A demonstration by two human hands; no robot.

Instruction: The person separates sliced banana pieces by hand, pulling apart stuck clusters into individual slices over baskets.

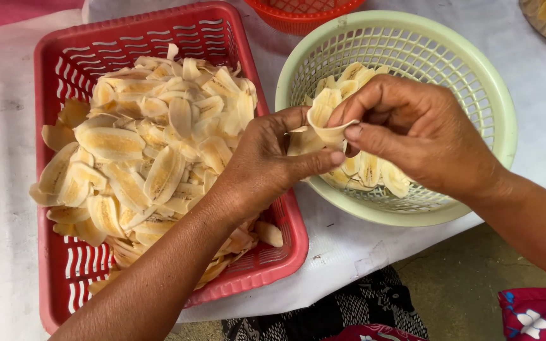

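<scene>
Item: thin, pale yellow, curled banana slice, pinched from both sides above the near-left rim of the round pale green plastic mesh basket.

Left hand: closed in a pinch, thumb and forefinger on the slice's lower edge.

Right hand: closed in a pinch, thumb and fingertips on its upper right edge.

Step in hand, as judged: the slice appears to be peeled apart or separated between the two hands.

Next move calls for: a light, even pull, since so thin a piece would likely tear.

Nearby: rectangular red plastic slotted basket heaped with long banana slices; a smaller layer of sorted slices in the green basket; white cloth-covered table.
</scene>
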